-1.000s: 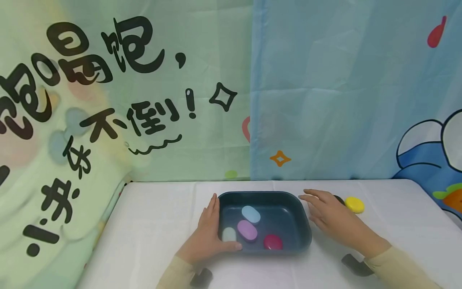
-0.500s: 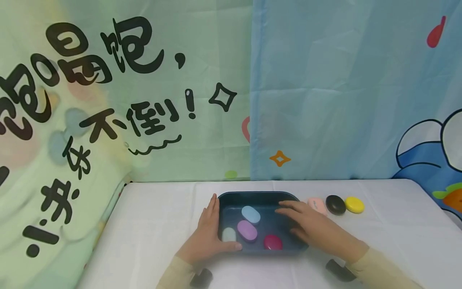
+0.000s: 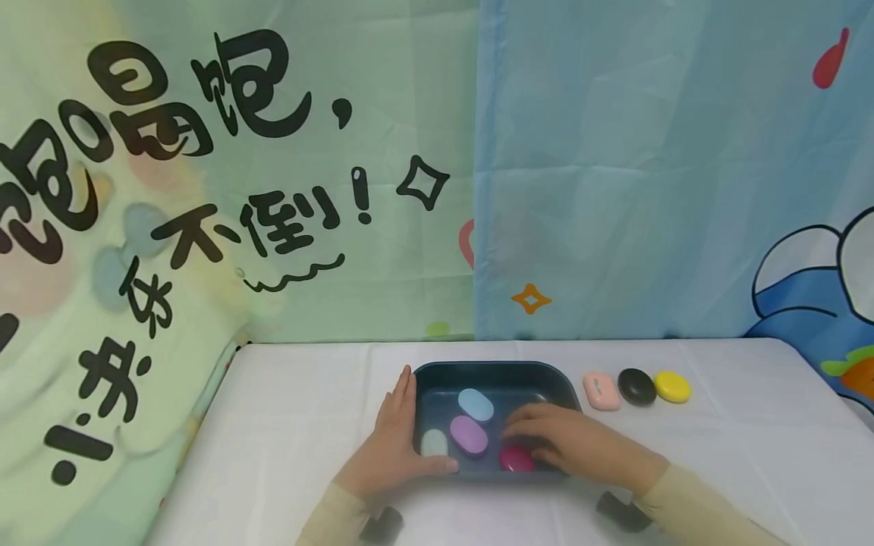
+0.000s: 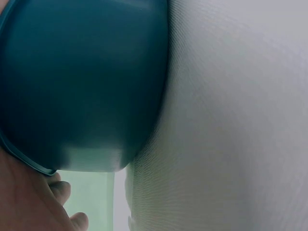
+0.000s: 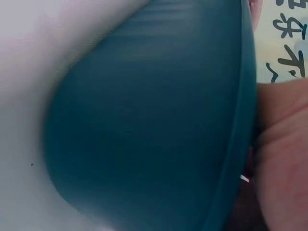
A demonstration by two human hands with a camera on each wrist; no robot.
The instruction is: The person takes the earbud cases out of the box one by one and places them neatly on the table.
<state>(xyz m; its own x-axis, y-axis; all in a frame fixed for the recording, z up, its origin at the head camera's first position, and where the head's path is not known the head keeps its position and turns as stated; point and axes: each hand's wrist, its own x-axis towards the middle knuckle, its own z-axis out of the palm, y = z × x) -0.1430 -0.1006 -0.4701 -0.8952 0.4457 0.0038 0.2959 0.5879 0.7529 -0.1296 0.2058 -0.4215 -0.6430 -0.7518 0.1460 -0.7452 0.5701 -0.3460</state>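
My left hand (image 3: 382, 444) holds the left side of a dark blue-green tray (image 3: 501, 365), its thumb over the near rim and its fingers along the outer side. Inside lie smooth rounded pieces that look like soap bars: a light blue one (image 3: 476, 405), a lilac one (image 3: 468, 436), a pale grey-green one (image 3: 433, 443) and a magenta one (image 3: 516, 458). My right hand (image 3: 573, 440) reaches over the right rim, its loosely bent fingers right above the magenta piece. In the right wrist view the tray's outer wall (image 5: 144, 130) hides most of that hand's fingers.
On the white-covered table (image 3: 287, 425), right of the tray, a pink rounded block (image 3: 602, 391), a black oval piece (image 3: 636, 387) and a yellow round piece (image 3: 672, 387) lie in a row. A printed curtain (image 3: 614, 167) hangs behind the table.
My right hand has moved left and down, from beside the pink block to inside the tray over the magenta piece. The pink and black pieces are uncovered now. My left hand stays put.
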